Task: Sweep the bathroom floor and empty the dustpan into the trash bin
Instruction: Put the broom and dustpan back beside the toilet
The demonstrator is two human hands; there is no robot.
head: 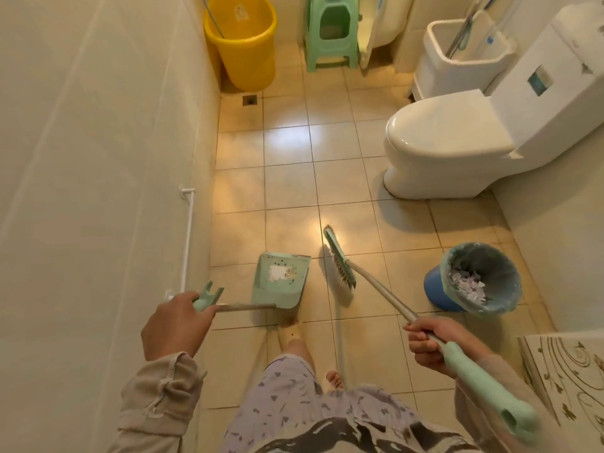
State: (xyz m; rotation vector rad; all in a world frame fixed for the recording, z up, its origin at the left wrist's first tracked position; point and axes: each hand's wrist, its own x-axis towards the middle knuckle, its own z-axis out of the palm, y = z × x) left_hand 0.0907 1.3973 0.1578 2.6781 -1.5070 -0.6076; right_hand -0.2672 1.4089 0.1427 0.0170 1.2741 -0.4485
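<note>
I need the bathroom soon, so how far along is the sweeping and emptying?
Looks done: the dustpan already holds scraps, and the trash bin has paper in it. In hand: the left hand grips the dustpan's handle, the right hand the broom, its head between pan and bin. Left: tipping the dustpan into the bin.

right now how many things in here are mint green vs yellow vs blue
mint green: 3, the dustpan, the broom, the stool
yellow: 1, the bucket
blue: 1, the trash bin
total: 5
</note>
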